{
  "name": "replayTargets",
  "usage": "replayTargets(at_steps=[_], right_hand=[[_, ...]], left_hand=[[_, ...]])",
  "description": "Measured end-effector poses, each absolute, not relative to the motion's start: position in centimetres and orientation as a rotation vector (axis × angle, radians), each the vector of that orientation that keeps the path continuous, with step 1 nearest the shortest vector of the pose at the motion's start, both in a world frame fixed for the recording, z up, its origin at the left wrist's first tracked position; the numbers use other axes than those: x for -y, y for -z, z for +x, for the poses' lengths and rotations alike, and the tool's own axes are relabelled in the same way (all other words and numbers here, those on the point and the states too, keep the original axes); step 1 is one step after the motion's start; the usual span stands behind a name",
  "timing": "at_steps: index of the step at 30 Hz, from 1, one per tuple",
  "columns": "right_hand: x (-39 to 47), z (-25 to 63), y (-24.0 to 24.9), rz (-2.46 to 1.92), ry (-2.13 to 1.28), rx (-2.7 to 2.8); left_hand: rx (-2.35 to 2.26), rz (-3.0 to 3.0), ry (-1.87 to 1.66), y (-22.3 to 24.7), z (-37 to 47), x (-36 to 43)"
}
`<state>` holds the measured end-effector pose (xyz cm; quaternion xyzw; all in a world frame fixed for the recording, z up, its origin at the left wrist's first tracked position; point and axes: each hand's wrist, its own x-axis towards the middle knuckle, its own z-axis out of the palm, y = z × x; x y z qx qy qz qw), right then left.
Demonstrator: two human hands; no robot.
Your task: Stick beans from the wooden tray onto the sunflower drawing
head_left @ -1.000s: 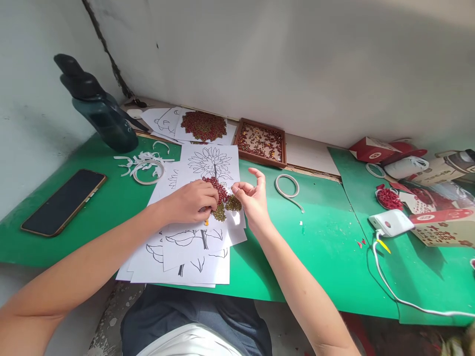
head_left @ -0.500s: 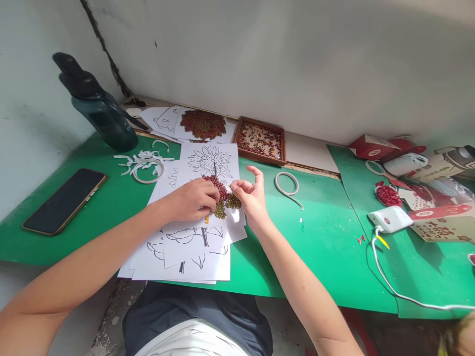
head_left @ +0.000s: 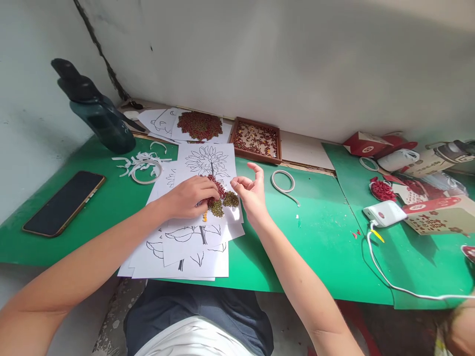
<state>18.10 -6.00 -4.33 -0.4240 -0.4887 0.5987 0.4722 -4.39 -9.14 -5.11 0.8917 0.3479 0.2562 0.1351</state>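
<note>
Papers with black flower and leaf drawings [head_left: 185,264] are stacked on the green table. On the top sheet lie red beans [head_left: 218,186], green beans [head_left: 216,208] and a few yellow kernels [head_left: 205,216]. My left hand [head_left: 193,197] rests over the left edge of the beans, its fingers curled down; what they hold, if anything, is hidden. At the right of the beans is my right hand [head_left: 250,190], with thumb and index finger pinched together and the other fingers raised. Anything in that pinch is too small to make out.
Behind stand a wooden tray of mixed beans [head_left: 257,141] and a bean-covered sheet [head_left: 200,125]. A bottle [head_left: 104,123], phone [head_left: 65,202] and white scraps [head_left: 141,163] are left. Right are a tape coil [head_left: 283,182], white device [head_left: 385,213], boxes and another person's limb [head_left: 462,329].
The view has shifted slightly, moving the table items a little to the left. My right hand's pinch is a bit farther from the red beans. My left hand stays over the beans.
</note>
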Motion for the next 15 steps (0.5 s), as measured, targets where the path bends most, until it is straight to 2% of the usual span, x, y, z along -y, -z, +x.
replayTargets(at_steps=[15], right_hand=[[5.39, 18.51, 5.28, -1.015, -1.363, 1.314]], left_hand=[[-0.984, 2.569, -0.724, 6.03, -4.37, 8.83]])
